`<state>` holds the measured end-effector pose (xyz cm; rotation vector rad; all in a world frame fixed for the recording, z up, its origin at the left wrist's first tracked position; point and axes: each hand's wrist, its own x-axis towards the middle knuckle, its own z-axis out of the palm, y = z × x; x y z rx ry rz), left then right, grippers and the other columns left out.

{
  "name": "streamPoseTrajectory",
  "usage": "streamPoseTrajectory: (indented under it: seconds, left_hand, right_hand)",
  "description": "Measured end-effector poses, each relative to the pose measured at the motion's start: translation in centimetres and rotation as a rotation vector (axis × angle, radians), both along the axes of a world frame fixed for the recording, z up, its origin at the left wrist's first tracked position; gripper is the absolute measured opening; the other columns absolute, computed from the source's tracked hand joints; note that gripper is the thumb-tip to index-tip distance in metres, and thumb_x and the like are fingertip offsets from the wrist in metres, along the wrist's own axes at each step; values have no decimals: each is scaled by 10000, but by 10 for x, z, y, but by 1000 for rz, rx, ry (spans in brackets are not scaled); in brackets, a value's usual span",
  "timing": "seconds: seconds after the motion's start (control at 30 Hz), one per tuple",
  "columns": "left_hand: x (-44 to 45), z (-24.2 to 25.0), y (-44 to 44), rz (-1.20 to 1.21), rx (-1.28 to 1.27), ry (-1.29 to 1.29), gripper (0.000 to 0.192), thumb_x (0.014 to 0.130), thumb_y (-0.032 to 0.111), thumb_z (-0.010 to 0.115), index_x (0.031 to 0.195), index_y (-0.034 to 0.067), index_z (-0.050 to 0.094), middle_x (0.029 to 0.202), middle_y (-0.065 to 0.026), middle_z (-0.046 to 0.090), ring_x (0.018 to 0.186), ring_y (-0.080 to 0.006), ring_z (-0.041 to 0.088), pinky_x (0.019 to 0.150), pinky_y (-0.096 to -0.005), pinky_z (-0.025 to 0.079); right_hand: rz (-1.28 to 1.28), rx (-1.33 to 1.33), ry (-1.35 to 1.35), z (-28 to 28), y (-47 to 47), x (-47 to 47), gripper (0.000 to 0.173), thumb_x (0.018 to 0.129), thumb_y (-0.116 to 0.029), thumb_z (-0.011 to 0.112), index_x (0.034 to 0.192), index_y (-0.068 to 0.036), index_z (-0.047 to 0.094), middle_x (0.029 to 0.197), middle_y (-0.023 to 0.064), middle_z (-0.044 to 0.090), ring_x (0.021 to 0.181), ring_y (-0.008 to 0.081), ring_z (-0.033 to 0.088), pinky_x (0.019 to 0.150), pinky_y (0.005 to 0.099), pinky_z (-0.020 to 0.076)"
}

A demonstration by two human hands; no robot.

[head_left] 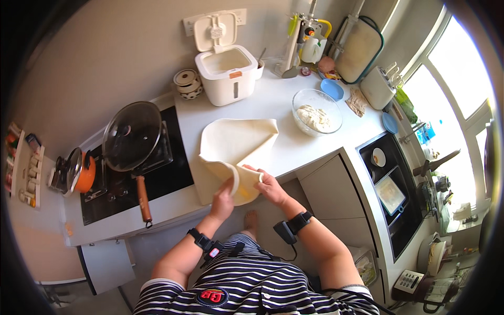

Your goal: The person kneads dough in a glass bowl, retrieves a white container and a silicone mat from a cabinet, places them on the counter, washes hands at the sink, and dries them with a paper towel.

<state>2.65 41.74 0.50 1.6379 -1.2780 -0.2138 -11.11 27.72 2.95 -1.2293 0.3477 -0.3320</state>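
Note:
A large cream-coloured flexible mat (232, 138) lies partly on the white countertop, its near part folded and raised over the counter's front edge. My left hand (223, 200) grips a curled edge of the mat on the left. On the right, my right hand (271, 188) pinches another edge between thumb and fingers. A glass bowl (336, 124) stands behind and to the right of the mat, with pale, lumpy dough (314, 117) in it. Behind the mat is a white lidded bin (220, 88), its lid (215, 32) raised.
At left, a glass-lidded pan (134, 136) sits on the black cooktop (179, 173), its wooden handle (143, 201) pointing towards me. An orange pot (86, 173) is farther left. The sink (370, 151) at right holds a small bowl and tray. Blue dishes (332, 89) and a knife block (377, 87) stand behind.

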Motion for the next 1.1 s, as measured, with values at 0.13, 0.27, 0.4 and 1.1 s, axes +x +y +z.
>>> streamPoseTrajectory:
  seconds: [0.13,0.27,0.4,1.1]
  left_hand:
    - [1,-16,-15,180,55,117,469,770,-84,410,1222,-22,520,1130,-242,586,1053,-398,559,888,-399,454]
    - [-2,-31,-34,292,67,271,482,787,-76,390,1264,-38,448,1121,-237,574,1049,-371,560,913,-378,427]
    - [-4,-36,-42,363,139,305,606,780,-75,391,1370,-55,251,1272,-262,446,1173,-363,469,992,-379,358]
    - [-87,36,-156,587,172,470,331,923,24,441,1243,-5,520,1117,-197,607,1015,-227,590,871,-326,442]
  right_hand:
    - [44,-21,35,-11,-36,-7,424,838,-4,512,1258,-1,452,1298,74,476,1157,111,445,991,265,354]
    - [252,-179,468,-16,-82,-42,383,881,-152,612,1182,-1,428,1266,191,491,1141,223,507,968,337,415]
    - [-397,605,62,-10,-145,-111,662,907,-284,575,1348,-4,169,1276,233,428,1085,399,545,923,466,468]
    - [-695,157,428,-30,-395,-241,407,900,-81,397,1260,99,334,971,280,597,786,393,648,610,432,596]
